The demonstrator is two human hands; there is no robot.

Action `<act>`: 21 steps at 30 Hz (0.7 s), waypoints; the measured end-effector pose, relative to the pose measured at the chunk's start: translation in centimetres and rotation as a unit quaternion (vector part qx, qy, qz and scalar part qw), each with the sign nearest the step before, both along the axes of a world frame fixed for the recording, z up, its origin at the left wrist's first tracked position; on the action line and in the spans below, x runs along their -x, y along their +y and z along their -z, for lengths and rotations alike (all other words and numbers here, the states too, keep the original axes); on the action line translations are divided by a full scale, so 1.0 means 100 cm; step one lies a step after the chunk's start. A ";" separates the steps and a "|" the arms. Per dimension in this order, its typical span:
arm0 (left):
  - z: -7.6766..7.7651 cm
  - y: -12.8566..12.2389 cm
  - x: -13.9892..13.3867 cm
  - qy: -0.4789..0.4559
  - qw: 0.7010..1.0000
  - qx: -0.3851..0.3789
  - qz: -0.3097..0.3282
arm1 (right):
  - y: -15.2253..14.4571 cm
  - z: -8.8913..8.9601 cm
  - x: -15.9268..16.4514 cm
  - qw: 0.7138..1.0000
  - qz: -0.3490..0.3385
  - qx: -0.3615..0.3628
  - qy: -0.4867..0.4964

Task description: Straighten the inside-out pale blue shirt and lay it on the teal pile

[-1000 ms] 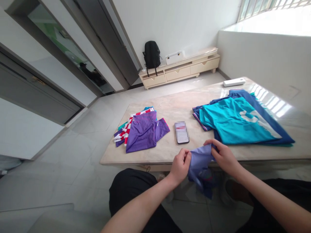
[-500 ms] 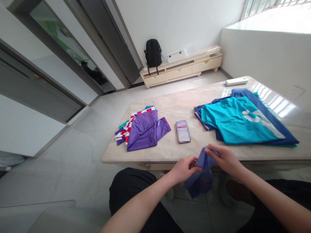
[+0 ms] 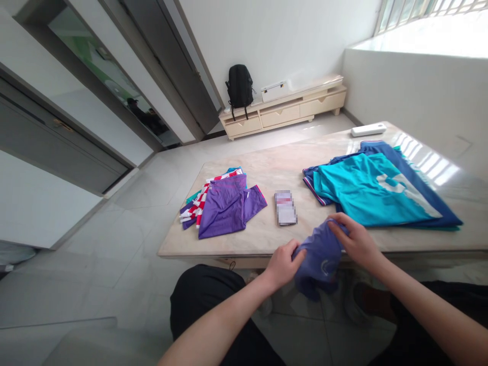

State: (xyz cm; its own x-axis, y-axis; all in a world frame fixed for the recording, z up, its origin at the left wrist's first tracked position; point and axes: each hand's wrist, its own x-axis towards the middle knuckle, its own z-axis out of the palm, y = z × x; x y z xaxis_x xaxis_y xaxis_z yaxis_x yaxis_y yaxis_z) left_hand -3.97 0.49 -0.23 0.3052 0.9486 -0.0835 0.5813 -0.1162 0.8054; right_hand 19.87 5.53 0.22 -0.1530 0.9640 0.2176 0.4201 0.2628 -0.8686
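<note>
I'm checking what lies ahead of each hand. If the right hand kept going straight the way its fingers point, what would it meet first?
Probably the phone: the right hand, gripping the purple garment, points left and slightly away across the table. Depth is unclear.

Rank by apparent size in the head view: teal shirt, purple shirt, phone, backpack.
1. Teal shirt
2. Purple shirt
3. Backpack, far off, so really bigger than it looks
4. Phone
</note>
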 end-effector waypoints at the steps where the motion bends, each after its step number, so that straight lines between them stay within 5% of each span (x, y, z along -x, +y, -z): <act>1: 0.000 -0.001 -0.001 -0.005 1.000 -0.005 0.000 | -0.004 0.002 0.004 0.998 -0.054 0.017 -0.013; 4: -0.001 -0.003 -0.002 -0.023 1.000 -0.011 0.002 | -0.018 0.007 0.017 0.973 -0.200 0.064 -0.093; 6: 0.000 -0.002 -0.003 -0.036 0.999 -0.010 0.011 | -0.023 0.010 0.023 0.957 -0.232 0.076 -0.159; 10: 0.001 0.000 -0.002 -0.024 0.999 0.004 0.025 | -0.017 0.011 0.020 0.950 -0.220 0.057 -0.213; 21: 0.009 0.008 0.000 0.053 0.997 0.006 0.058 | 0.001 0.005 -0.005 0.978 -0.098 -0.092 -0.157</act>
State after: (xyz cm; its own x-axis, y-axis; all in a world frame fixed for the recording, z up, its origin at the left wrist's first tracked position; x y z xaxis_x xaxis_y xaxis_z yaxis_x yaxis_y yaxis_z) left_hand -4.00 1.27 -1.09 0.4016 0.9063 -0.1317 0.6471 -0.1790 0.7411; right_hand 20.36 5.61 -0.31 -0.4188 0.8578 0.2979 0.5845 0.5057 -0.6346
